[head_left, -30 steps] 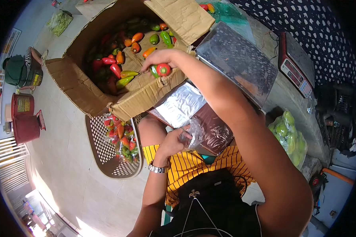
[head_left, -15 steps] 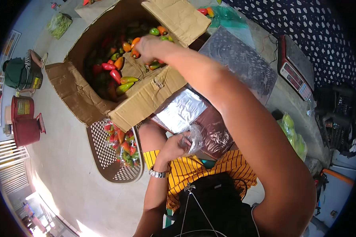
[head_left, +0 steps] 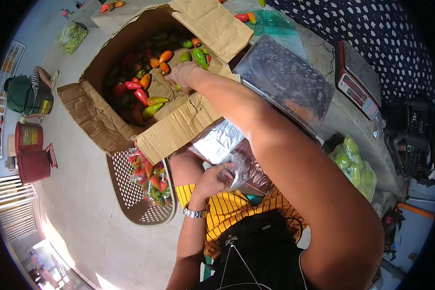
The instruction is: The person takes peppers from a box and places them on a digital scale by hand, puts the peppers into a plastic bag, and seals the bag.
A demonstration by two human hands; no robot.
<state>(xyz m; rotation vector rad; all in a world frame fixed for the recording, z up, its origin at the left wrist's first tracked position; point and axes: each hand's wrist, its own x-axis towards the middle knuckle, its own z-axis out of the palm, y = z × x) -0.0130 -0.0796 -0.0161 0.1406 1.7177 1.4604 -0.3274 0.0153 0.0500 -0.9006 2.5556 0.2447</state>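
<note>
I've shifted the right hand (head_left: 182,76) inside the box (head_left: 166,134), leaving a green pepper (head_left: 198,56) exposed beside it; its grip I can't tell. The left hand (head_left: 211,181) grips the bag (head_left: 239,172); loose peppers (head_left: 141,96) lie in the box

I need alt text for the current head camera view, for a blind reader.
A person's right hand reaches into an open cardboard box of red, orange and green peppers, while the left hand holds a clear plastic bag above the lap. A basket with bagged peppers stands on the floor.
</note>
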